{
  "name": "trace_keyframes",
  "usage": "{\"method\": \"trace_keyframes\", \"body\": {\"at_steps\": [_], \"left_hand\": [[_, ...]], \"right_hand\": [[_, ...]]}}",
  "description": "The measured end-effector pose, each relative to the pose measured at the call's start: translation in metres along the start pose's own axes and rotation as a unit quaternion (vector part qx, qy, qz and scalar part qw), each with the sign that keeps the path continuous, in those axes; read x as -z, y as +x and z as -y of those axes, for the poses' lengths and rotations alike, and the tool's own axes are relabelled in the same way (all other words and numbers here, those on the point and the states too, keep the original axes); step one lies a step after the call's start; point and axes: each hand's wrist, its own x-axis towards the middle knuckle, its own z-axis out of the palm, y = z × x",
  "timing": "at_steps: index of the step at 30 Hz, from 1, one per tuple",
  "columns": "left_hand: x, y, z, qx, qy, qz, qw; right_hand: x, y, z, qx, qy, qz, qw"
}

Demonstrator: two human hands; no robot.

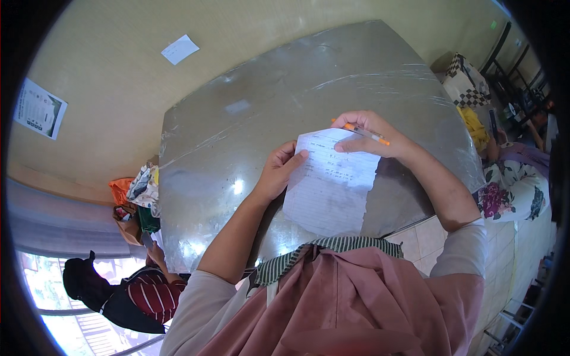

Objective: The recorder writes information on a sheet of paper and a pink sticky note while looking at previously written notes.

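A lined sheet of paper (327, 196) with a ragged right edge and handwriting on its upper half is held up over the table. My left hand (282, 167) grips its left edge, thumb on the front. At the top right, my right hand (367, 133) pinches the same sheet with its thumb on the written side. An orange-tipped pen (365, 131) also rests in my right hand, lying across the fingers and pointing away from the writing. The fingers behind the sheet are hidden.
Under the sheet is a grey table (285, 102) covered in clear plastic. Bags (138, 200) stand past its left edge, near a person (138, 293) holding a phone. Another person (512, 187) sits at the right, by a checkered bag (465, 82). Papers (180, 49) hang on the wall.
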Motion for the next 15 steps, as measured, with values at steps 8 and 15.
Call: {"method": "trace_keyframes", "body": {"at_steps": [8,15], "left_hand": [[0.0053,0.0047,0.0073,-0.068,-0.115,-0.065,0.989],[0.0025,0.0043,0.0075,-0.080,-0.117,-0.088,0.986]], "right_hand": [[0.0009,-0.0004,0.0065,-0.003,0.038,-0.115,0.993],[-0.0056,0.0012,0.0049,-0.029,0.102,-0.156,0.982]]}}
